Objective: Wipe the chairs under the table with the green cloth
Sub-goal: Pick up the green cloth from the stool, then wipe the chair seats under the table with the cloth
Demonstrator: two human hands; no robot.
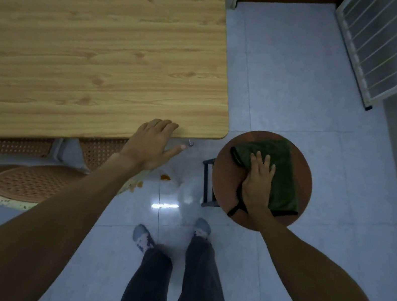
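We see the green cloth (274, 174) spread flat on the round brown stool (300, 168), which stands on the pale tiled floor (296, 88) just beside the table's corner; our right hand (257, 184) presses down on the cloth with fingers spread flat, palm on the fabric; our left hand (152, 143) lies open, fingers resting on the near edge of the wooden table (91, 46), thumb hanging off it; woven-seat chairs (27, 181) sit partly tucked under the table at the left; an orange smear (165, 177) marks the floor between chairs and stool.
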